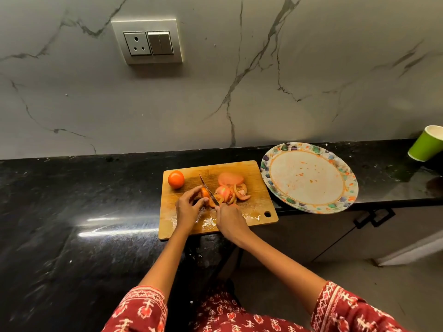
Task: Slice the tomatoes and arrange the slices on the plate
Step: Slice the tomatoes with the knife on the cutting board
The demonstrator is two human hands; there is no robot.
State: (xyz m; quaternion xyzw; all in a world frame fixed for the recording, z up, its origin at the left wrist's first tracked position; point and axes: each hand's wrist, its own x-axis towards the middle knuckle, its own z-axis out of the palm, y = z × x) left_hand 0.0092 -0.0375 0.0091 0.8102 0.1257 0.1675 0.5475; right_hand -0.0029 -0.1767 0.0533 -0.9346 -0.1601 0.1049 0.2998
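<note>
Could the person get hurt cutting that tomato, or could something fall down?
Maybe. The left hand holds the tomato piece right beside the knife, so a slip could nick a finger. The plate sticks out over the counter edge, so a bump might tip it.

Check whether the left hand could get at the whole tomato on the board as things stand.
Probably yes: the whole tomato lies just beyond the left hand with bare board between, but that hand would first have to let go of the tomato being cut.
</note>
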